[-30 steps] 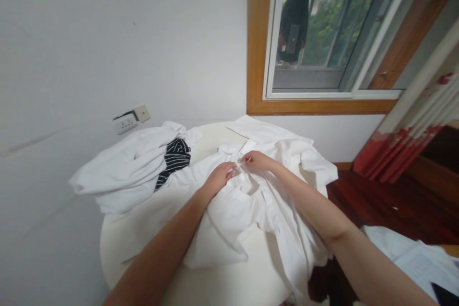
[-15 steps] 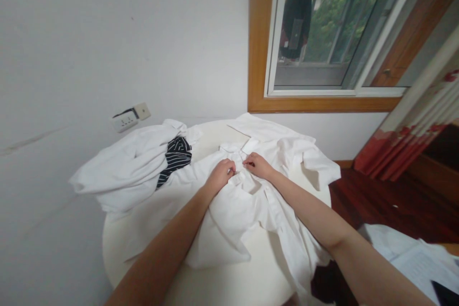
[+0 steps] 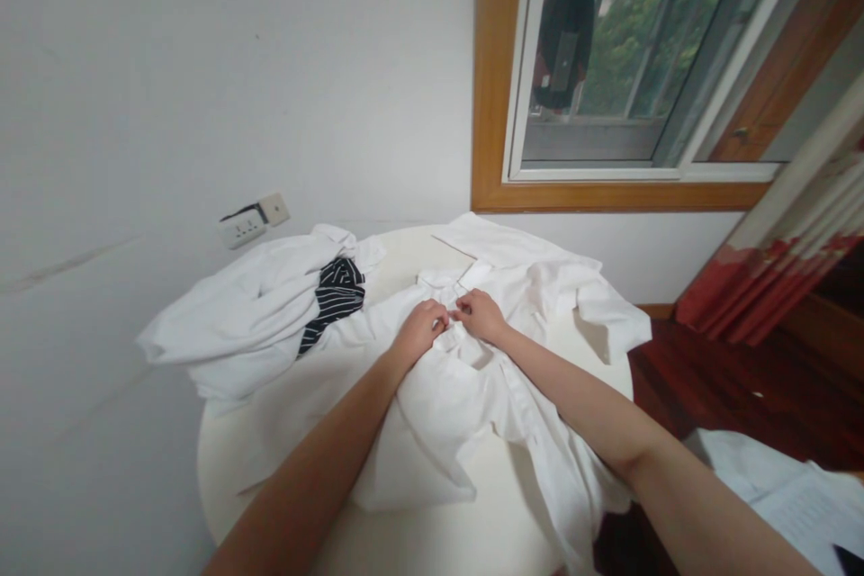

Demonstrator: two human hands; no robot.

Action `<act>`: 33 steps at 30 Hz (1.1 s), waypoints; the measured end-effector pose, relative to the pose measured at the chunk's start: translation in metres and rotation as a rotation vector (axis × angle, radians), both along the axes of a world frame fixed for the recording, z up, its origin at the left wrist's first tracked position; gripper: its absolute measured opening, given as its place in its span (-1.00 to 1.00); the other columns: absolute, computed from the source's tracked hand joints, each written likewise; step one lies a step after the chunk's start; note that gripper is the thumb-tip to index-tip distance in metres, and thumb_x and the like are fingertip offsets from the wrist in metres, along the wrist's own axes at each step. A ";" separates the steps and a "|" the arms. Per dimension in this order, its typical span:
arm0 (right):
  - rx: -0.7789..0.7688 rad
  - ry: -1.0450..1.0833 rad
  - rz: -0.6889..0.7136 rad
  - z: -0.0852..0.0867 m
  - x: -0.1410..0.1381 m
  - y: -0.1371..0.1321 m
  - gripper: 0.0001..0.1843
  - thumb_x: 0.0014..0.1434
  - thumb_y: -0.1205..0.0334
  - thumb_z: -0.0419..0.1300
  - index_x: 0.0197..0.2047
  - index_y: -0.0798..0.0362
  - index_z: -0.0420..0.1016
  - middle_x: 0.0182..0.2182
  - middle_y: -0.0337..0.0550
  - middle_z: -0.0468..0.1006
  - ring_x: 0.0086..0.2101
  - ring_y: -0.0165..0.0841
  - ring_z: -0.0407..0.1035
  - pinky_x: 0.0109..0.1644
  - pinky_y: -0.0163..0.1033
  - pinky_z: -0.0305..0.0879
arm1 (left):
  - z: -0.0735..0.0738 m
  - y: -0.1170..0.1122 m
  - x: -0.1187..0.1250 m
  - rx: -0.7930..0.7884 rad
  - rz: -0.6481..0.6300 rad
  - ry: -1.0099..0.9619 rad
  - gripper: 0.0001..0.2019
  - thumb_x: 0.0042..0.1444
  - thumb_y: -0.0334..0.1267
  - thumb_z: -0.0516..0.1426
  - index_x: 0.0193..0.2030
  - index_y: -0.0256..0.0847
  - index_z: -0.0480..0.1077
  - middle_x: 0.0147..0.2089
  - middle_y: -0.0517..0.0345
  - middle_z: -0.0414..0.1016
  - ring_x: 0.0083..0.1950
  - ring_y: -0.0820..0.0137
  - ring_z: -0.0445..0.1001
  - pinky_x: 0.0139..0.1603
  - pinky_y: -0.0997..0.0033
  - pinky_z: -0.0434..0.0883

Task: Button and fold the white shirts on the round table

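Your left hand [image 3: 419, 328] and right hand [image 3: 481, 316], nearly closed, are pinching the white shirt [image 3: 432, 414] toward the tabletop's far edge [image 3: 406, 240].

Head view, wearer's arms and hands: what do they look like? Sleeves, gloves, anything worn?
Bare, ungloved five-fingered left hand and right hand. Bare, tapering left forearm and right forearm, no sleeves, watch or bracelet visible. Rings: too blurred to tell.

Left forearm [image 3: 337, 450], right forearm [image 3: 573, 396] bare, slim, tapering toward hands; left hand [image 3: 417, 330], right hand [image 3: 481, 315] likewise bare.
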State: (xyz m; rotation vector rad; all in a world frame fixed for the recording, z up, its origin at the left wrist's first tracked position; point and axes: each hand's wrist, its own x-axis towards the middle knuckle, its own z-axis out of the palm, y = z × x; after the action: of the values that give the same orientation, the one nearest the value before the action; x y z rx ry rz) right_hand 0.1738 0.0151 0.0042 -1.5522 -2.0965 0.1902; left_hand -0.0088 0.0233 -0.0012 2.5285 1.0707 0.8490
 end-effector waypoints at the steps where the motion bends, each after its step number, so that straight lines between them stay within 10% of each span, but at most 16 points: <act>1: -0.014 0.012 -0.006 0.000 -0.001 0.001 -0.79 0.15 0.08 0.26 -0.25 0.05 0.56 -0.34 -0.14 0.45 -0.25 -0.34 0.30 -0.13 -0.30 0.15 | 0.000 0.000 0.000 0.007 -0.005 0.005 -0.87 0.07 -0.46 0.09 -0.41 -0.20 0.42 -0.27 0.09 0.43 -0.14 0.31 0.38 -0.03 0.27 0.33; 11: 0.098 0.036 -0.070 -0.007 0.012 0.011 -0.89 0.19 0.28 0.18 -0.35 0.12 0.48 -0.34 -0.11 0.41 -0.30 -0.36 0.26 -0.16 -0.31 0.14 | -0.007 -0.002 -0.003 -0.005 0.041 0.014 -0.61 0.17 -0.34 0.05 0.16 -0.20 0.32 0.15 -0.03 0.39 0.18 0.27 0.33 0.25 0.14 0.26; 22: 0.142 0.050 0.033 -0.011 0.030 0.032 -0.73 0.27 0.25 0.11 -0.45 0.12 0.46 -0.44 -0.16 0.39 -0.32 -0.38 0.26 -0.20 -0.33 0.11 | 0.002 -0.036 -0.021 -0.074 0.012 0.445 -0.50 0.26 -0.31 -0.05 0.33 0.08 0.12 0.43 0.07 0.01 0.42 0.15 -0.03 0.35 -0.14 -0.05; 33: 0.128 0.050 0.096 -0.011 0.034 0.030 -0.63 0.27 0.22 0.09 -0.56 0.10 0.43 -0.50 -0.19 0.31 -0.36 -0.39 0.23 -0.25 -0.31 0.09 | 0.017 -0.047 -0.013 0.082 0.149 0.338 -0.71 0.24 -0.13 0.03 0.02 -0.18 0.37 -0.05 -0.04 0.45 0.04 0.22 0.38 0.10 0.20 0.29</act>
State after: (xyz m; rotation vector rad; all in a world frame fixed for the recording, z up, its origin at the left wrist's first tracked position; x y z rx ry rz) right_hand 0.2082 0.0450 -0.0064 -1.3610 -2.1030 0.1249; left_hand -0.0222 -0.0237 0.0159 2.7561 1.3644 0.5175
